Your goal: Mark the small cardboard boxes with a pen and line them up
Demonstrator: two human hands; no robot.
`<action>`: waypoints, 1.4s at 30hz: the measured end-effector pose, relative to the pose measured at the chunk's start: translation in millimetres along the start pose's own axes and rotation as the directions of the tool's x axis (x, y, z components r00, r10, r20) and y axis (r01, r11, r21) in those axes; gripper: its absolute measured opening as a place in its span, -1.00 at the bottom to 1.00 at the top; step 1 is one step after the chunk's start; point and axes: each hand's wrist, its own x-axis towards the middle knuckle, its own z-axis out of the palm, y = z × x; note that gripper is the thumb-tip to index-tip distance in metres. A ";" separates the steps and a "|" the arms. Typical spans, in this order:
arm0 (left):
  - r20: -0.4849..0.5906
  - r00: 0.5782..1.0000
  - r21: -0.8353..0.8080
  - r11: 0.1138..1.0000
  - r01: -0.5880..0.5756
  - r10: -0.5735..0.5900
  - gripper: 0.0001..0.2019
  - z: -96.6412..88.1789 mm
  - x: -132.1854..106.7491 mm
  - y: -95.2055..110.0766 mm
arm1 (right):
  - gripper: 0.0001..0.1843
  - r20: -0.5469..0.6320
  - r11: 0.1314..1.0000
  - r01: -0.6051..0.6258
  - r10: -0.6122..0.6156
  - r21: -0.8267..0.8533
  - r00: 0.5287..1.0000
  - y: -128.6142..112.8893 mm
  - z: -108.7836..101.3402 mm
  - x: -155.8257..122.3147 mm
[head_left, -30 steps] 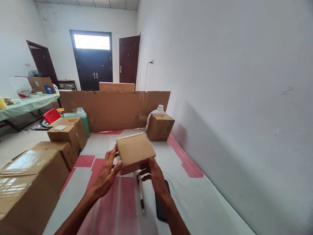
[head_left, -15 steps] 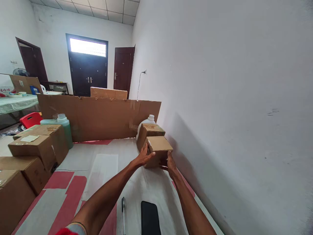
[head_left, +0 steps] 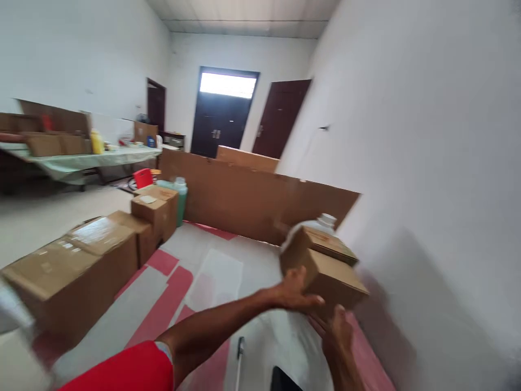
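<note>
Head view: blurred by motion, looking forward and down over a counter (head_left: 211,271) covered in white and red sheeting.
Nearest things: white pen (head_left: 240,347) and black phone (head_left: 285,380) lie on the counter at the bottom edge, between the two forearms.
Right hand (head_left: 340,334): raised just under the near corner of the small brown cardboard box (head_left: 331,282); whether it grips cannot be told.
Left hand (head_left: 297,293): arm stretched forward, fingers spread flat against the box's left side, pressing rather than clasping.
Small box: close to the white wall, touching a second brown cardboard box (head_left: 321,244) behind it.
Risk: with only a flat palm on it, the box could slide and knock the white plastic jug (head_left: 323,221) behind.
Farther: large taped cartons (head_left: 77,271), green bottle (head_left: 180,193), upright cardboard sheet (head_left: 252,198).
</note>
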 end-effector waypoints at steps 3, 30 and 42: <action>-0.095 0.985 -0.033 0.989 -0.145 0.141 0.08 -13.6 -97.5 7.5 | -0.34 0.223 0.974 -0.157 0.119 0.161 0.967 2.0 19.0 -24.5; -0.930 0.353 0.054 0.916 0.398 -0.098 -0.40 -57.4 -494.7 -68.5 | -0.44 0.863 0.935 -0.098 -0.269 0.340 0.427 -40.9 180.6 -329.8; -0.380 0.889 0.627 0.777 0.047 0.254 -0.29 -80.0 -354.0 -23.0 | -0.37 0.722 0.857 -0.361 -0.018 0.368 0.692 -18.1 129.7 -225.5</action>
